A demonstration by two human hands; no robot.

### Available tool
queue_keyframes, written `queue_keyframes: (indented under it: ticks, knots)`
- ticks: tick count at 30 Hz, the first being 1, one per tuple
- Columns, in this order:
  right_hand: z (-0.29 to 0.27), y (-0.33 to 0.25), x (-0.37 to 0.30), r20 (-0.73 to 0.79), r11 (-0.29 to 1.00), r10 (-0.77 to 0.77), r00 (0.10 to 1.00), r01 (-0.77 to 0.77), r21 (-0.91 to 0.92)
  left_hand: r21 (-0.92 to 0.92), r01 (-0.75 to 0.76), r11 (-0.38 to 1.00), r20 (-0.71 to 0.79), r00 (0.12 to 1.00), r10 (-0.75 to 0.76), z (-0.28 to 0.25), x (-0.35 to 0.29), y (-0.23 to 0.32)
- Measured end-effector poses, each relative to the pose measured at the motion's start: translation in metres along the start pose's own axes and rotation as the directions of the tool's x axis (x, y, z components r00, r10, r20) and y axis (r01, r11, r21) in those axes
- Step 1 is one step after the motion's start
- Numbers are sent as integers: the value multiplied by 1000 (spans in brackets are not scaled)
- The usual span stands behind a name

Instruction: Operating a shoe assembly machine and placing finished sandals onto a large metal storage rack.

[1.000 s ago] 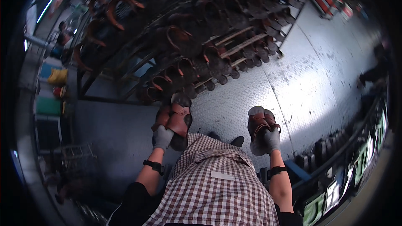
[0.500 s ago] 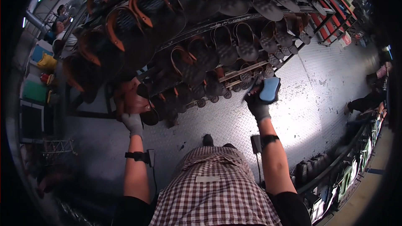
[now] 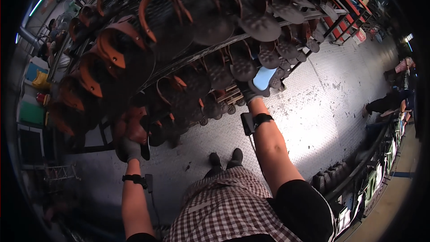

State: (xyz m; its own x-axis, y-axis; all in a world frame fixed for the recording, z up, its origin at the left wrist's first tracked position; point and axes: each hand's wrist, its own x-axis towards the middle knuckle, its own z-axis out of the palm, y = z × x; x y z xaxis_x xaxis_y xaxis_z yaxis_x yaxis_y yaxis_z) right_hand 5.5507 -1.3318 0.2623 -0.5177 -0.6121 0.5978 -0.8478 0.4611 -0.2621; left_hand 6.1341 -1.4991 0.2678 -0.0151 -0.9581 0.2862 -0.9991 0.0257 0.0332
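My left hand [image 3: 130, 149], in a grey glove, is closed around a brown leather shoe [image 3: 133, 125] with a dark sole, low beside the left end of a rack. My right hand [image 3: 249, 93], in a dark glove, grips a dark shoe sole with a light-blue face [image 3: 264, 78]. It reaches in at the rack's lower tier, against the hanging shoes. My right fingers are mostly hidden behind the sole. Rows of dark-soled shoes [image 3: 260, 27] with brown leather straps [image 3: 152, 11] fill the rack's tiers.
A dark metal rack rail [image 3: 197, 54] runs across in front of me, sloping up to the right. Metal tread-plate floor [image 3: 313, 107] lies under my feet. At right stand a row of dark blocks [image 3: 333, 175] and another person [image 3: 389, 103]. Red shelving [image 3: 345, 0] is far right.
My right hand has carried the blue-faced sole leftward and forward, from over the open floor to the rack's shoes. My left hand still holds the brown shoe, slightly lower and further left in view.
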Motion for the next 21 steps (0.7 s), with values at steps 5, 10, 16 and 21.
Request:
queue_keyframes:
  ticks: [5, 10, 16, 21]
  knots:
    - [9, 23, 6, 11, 922, -101, 995, 98, -374, -13, 72, 997, 44, 997, -71, 20, -8, 42]
    - [20, 12, 4, 70, 736, -227, 971, 218, -641, 66, 16, 998, 56, 998, -19, -8, 8, 63]
    - [23, 26, -2, 204, 378, -343, 917, 334, -863, 146, -59, 988, 95, 994, 45, -31, 50, 126]
    - [21, 12, -13, 292, 106, -461, 838, 379, -919, 576, -70, 814, -133, 975, 178, 14, 71, 30]
